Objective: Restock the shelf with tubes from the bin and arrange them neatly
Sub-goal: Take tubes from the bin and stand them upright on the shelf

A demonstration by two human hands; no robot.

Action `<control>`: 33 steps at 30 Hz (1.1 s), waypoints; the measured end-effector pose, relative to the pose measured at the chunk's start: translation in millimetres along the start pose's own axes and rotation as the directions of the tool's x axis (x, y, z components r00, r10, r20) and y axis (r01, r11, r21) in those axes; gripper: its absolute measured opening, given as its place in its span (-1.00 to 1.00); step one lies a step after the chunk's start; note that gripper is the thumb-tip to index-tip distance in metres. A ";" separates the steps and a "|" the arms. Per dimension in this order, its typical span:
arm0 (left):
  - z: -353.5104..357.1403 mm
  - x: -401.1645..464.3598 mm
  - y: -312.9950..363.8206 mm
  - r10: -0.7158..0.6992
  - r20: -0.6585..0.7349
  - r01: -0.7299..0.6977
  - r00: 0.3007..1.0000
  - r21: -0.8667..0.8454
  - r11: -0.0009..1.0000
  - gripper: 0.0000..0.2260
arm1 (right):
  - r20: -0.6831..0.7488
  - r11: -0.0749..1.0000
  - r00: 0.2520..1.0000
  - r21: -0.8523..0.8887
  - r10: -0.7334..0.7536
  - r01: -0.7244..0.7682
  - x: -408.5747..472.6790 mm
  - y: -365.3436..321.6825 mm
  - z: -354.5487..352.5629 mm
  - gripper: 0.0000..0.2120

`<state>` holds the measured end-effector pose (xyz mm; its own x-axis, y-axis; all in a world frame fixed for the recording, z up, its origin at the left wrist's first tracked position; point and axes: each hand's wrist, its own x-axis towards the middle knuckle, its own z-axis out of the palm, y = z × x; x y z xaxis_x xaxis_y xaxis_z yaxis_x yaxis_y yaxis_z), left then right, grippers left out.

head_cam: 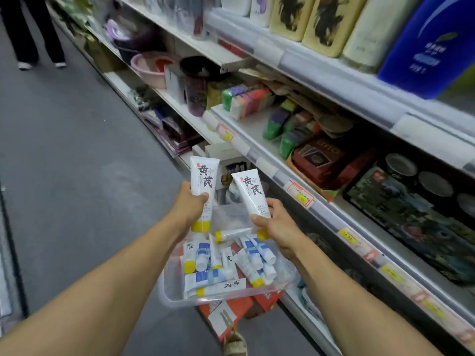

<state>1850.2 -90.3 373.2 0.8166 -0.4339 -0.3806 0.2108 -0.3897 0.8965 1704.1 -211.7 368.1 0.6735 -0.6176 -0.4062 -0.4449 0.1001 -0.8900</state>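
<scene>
**Two tubes lifted over the bin**

The left hand (189,201) has its grip round one white tube (204,185), the right hand (276,224) round another tube (253,192) (yellow caps down). Below, the clear bin (180,298) holds more tubes, beside the shelf (257,127).

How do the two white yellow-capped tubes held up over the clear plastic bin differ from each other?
The white yellow-capped tube in the left hand stands nearly upright; the white yellow-capped tube in the right hand leans left at its top. The left hand leaves the left tube's yellow cap fully visible, while the right hand covers most of the right tube's cap. The left tube sits higher in the frame. Both are cap-down, with the same black characters.
</scene>
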 end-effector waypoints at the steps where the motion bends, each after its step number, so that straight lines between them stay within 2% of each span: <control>1: -0.2 -6.1 13.4 0.026 0.003 -0.026 1.000 -0.002 1.000 -0.73 | -0.026 0.999 0.999 -0.003 -0.034 0.034 -7.5 -10.6 -4.9 -0.57; 5: 2.1 -30.7 63.7 0.127 0.032 -0.127 0.991 0.003 0.992 -0.73 | -0.109 0.986 0.980 0.020 -0.165 0.168 -37.6 -51.4 -24.4 -0.60; 8: 5.8 -48.4 97.0 0.204 0.058 -0.206 0.977 0.029 0.978 -0.72 | -0.166 0.965 0.953 0.024 -0.252 0.260 -60.2 -78.3 -41.4 -0.56; 13: 27.2 -83.1 147.1 0.313 0.153 -0.322 0.937 0.038 0.946 -0.70 | -0.288 0.932 0.888 -0.070 -0.359 0.355 -101.8 -109.7 -74.9 -0.52; 22: 100.4 -137.3 198.6 0.417 0.304 -0.441 0.857 0.013 0.897 -0.70 | -0.501 0.928 0.790 -0.081 -0.353 0.364 -168.1 -126.2 -150.7 -0.52; 28: 157.7 -165.3 229.6 0.471 0.433 -0.507 0.769 -0.036 0.861 -0.69 | -0.645 0.932 0.690 -0.099 -0.327 0.349 -193.1 -126.8 -206.6 -0.44; 33: 207.6 -181.4 252.8 0.531 0.476 -0.573 0.701 -0.067 0.817 -0.73 | -0.714 0.920 0.603 -0.158 -0.357 0.358 -199.7 -129.0 -253.7 -0.48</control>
<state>1643.7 -278.7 621.7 0.4289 -0.8977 0.1009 -0.2596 -0.0156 0.9656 1477.2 -299.2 616.6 0.1436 -0.9647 0.2208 -0.2621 -0.2522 -0.9315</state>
